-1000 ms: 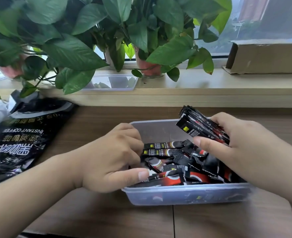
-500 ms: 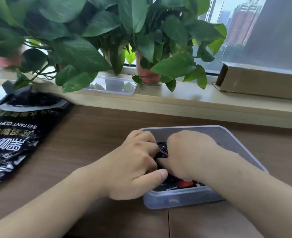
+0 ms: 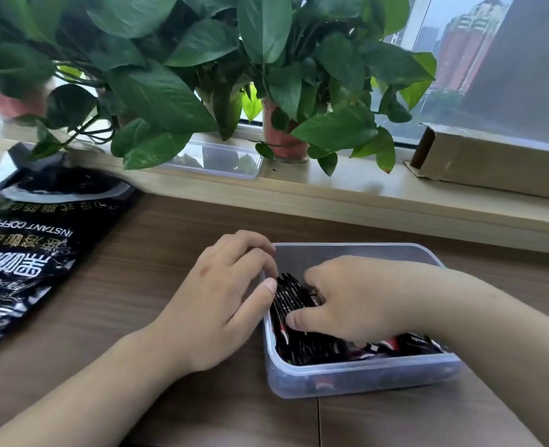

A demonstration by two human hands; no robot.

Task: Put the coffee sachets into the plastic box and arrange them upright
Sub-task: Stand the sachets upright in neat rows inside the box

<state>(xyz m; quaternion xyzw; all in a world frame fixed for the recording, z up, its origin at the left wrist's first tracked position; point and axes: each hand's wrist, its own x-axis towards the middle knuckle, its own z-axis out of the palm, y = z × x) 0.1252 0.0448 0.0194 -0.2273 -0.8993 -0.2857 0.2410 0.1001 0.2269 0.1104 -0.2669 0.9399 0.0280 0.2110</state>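
Now | sachets (image 3: pixel 290 296) are pinched on edge by right hand (image 3: pixel 353 298) | clasped by left hand (image 3: pixel 221 295) at box (image 3: pixel 363 379) left wall | even pressure is advised.

The wooden table (image 3: pixel 170 240) bears the plastic box (image 3: pixel 363 380) and a black coffee bag (image 3: pixel 34 253).

The translucent rectangular plastic box with rounded corners (image 3: pixel 363 379) stands open-topped. Inside it the slim black coffee sachets with red and white print (image 3: pixel 294 301) form 2 groups: 1 bundle on edge against the left wall (leaning a little), the rest jumbled flat along the near wall.
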